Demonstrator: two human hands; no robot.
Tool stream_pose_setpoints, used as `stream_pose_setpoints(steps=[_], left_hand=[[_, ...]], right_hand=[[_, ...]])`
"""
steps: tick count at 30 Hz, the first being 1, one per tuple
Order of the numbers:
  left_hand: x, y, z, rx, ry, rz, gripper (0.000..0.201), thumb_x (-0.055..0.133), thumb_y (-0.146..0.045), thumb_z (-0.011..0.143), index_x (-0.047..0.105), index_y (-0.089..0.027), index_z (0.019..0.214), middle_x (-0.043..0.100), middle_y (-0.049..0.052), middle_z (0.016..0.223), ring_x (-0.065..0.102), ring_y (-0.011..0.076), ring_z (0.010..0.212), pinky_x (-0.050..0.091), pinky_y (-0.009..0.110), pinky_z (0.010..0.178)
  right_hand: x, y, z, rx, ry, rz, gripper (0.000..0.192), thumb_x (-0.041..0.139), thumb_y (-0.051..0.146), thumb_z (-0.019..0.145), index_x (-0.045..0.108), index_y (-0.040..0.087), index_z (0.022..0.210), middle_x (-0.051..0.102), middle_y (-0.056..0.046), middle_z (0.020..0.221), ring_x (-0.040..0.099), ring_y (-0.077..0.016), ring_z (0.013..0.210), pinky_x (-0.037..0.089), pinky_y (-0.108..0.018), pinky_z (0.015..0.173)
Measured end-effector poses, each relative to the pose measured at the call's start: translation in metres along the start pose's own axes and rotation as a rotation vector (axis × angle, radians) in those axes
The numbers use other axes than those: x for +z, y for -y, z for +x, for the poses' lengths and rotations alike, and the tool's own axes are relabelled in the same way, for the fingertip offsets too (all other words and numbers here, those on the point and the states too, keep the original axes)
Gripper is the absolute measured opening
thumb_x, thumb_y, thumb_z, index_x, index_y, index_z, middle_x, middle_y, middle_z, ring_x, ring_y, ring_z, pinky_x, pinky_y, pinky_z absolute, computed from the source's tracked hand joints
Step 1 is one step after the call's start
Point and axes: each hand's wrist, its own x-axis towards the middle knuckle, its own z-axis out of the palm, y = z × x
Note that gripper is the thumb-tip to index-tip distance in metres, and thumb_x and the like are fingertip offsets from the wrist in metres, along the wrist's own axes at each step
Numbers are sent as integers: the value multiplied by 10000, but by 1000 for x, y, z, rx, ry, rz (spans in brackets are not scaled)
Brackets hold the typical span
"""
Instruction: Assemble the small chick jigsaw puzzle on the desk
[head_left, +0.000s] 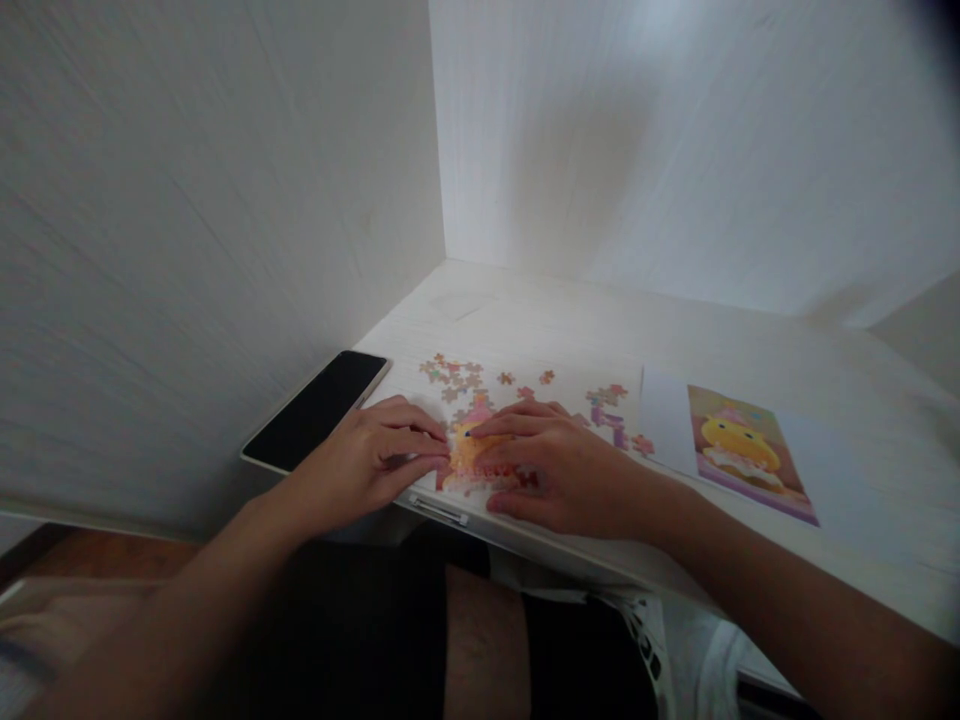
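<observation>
- Two hands meet over one assembled puzzle patch (472, 462), a yellow-and-pink cluster of joined pieces lying flat at the near edge of the white desk (540, 320).
- Left hand (367, 460) comes in from the left, fingers stretched out flat and close together, tips resting on the patch's left edge; it pinches nothing.
- Right hand (559, 465) comes from the right, palm down, fingers laid across the patch's top and right side, index tip almost touching the left fingertips; whether a piece sits under it I cannot tell.
- The patch lies directly between the two sets of fingertips, about equally near both hands.
- Loose puzzle pieces (454, 375), small, thin and knobbed, are scattered just beyond the hands; a second pink cluster (611, 410) lies to the right.
- A glossy reference picture (742, 450) of a yellow chick lies further right, long axis angled toward the desk's near edge.
- A smartphone (319, 408), dark glass face up, lies left of the left hand, against the wall.
</observation>
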Motion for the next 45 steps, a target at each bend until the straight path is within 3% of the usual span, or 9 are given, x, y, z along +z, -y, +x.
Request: stream_pose_setpoints(steps=[31,45], left_hand=[[0,-18,-8,-5,60,162,213,592,-254,908,709,-236,1085,652,68,1050,615,195,958,533,343,830],[-2,-9,-8,0,87,123,228,545,-208,944,686,-239,1120,631,62,1156,591,193,1063,508,345,922]], right_hand=[[2,0,-1,-8,-5,-7,280,650,295,856,709,275,1129,673,-26,1276,570,-236,1200,345,-473,1083],[0,1,-1,2,-5,-11,266,663,293,853,724,278,1112,674,-30,1273,575,-236,1190,340,-477,1085]])
